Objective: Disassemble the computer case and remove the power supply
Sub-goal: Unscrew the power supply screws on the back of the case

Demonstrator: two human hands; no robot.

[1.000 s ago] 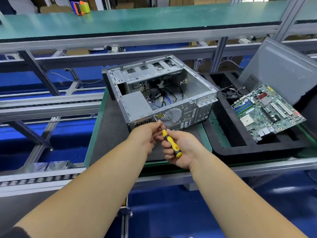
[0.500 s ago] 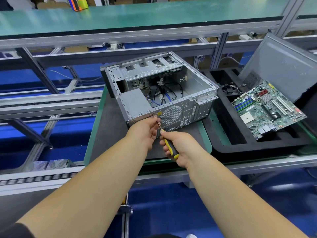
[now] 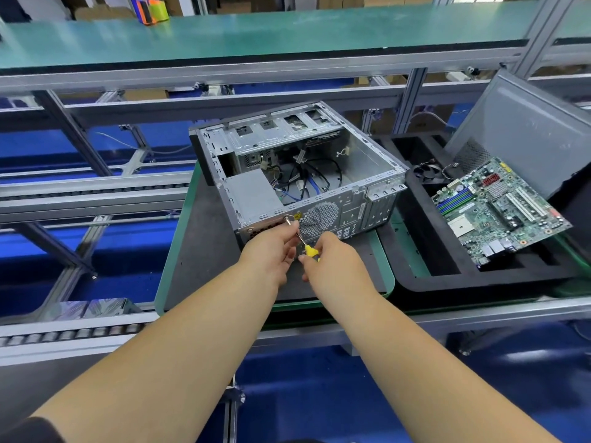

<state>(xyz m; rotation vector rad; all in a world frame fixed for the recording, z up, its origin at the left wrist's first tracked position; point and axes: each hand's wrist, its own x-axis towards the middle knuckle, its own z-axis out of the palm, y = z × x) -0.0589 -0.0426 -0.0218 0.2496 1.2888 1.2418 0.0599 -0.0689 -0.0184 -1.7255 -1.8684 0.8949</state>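
Observation:
An open grey computer case [image 3: 361, 161] lies on its side on a dark mat, its rear panel facing me. The grey power supply [image 3: 254, 193] sits in the near left corner, loose cables beside it. My right hand [image 3: 332, 260] grips the yellow-and-black handle of a screwdriver [image 3: 309, 250]. Its tip meets a screw at the top of the rear panel, beside a yellow warning sticker. My left hand [image 3: 271, 247] pinches the metal shaft near that tip.
A black foam tray [image 3: 425, 266] on the right carries a green motherboard [image 3: 499, 209] and a small fan [image 3: 427, 172]. The grey side panel [image 3: 524, 129] leans behind it. Roller conveyor rails run on the left, and a green shelf spans overhead.
Both hands and the screwdriver have moved up to the rear panel's top edge. The tip now sits on the screw, and the view has shifted slightly.

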